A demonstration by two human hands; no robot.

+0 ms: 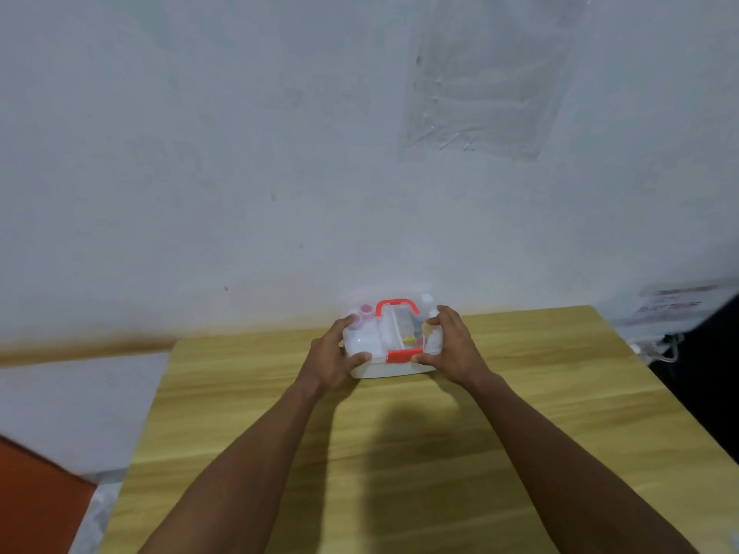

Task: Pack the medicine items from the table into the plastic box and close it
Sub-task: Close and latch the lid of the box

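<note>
A clear plastic box [376,338] with a red handle [396,305] and a red front latch [404,356] sits near the far edge of the wooden table [400,453]. Its lid is down over the base. Through the lid I see medicine items, among them a small pink-capped bottle [365,312] and something yellow. My left hand [335,353] grips the box's left side, thumb on the front rim. My right hand [452,345] grips the right side, thumb beside the red latch.
A pale wall [280,153] rises right behind the table. To the left is a grey floor and an orange object [36,501]. At the far right are white papers [672,303] and a dark shape.
</note>
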